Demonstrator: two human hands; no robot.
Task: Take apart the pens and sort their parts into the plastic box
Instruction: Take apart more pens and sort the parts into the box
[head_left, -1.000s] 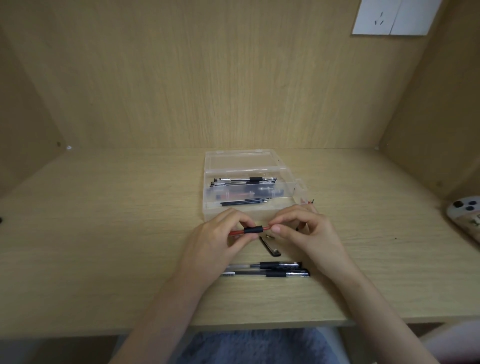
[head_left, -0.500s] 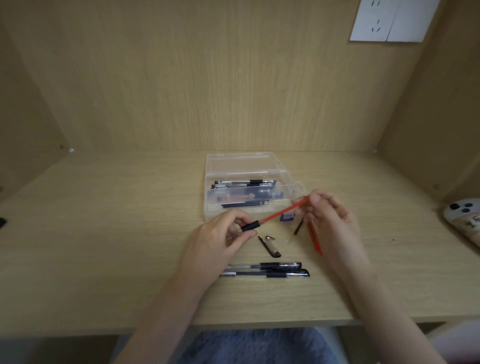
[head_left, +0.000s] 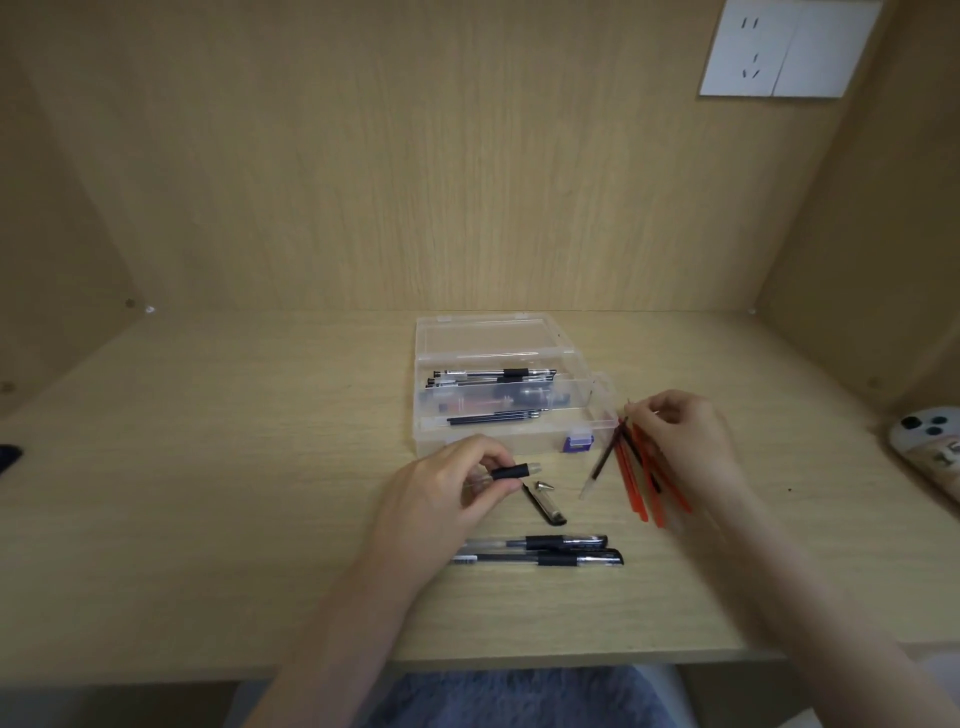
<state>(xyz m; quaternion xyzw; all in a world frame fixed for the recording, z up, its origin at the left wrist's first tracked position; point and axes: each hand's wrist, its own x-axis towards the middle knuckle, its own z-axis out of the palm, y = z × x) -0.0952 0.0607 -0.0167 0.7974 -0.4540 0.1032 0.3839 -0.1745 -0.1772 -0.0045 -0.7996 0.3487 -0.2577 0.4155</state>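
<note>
Now the left hand pinches an empty pen barrel by its black grip, just in front of the open clear plastic box on the desk. The right hand pinches a fan of red refills at their tips, right of the box. A loose pen cap lies between the hands; two whole pens lie nearer the desk edge.
</note>
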